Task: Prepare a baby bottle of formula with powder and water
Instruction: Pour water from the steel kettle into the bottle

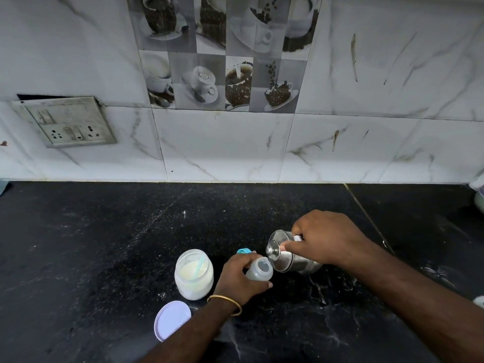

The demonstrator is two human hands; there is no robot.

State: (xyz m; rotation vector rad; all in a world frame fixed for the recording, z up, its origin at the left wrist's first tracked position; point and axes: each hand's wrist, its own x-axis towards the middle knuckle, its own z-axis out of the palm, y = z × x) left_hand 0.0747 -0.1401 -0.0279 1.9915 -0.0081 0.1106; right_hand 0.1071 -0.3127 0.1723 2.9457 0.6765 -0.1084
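Note:
My left hand (pixel 239 280) grips a small translucent baby bottle (pixel 259 270), open at the top and tilted toward the right. My right hand (pixel 327 238) holds a steel lidded pot (pixel 290 255) tipped to the left, its lid (pixel 273 248) held by a finger, its rim just above the bottle's mouth. An open glass jar (pixel 193 275) of white formula powder with a pale scoop inside stands to the left of the bottle. A teal bottle cap (pixel 243 250) lies behind my left hand, partly hidden.
The jar's lilac lid (pixel 171 320) lies flat on the black stone counter (pixel 104 244) near my left forearm. A tiled wall with a socket plate (pixel 65 121) rises behind. Some objects show at the far right edge (pixel 479 195).

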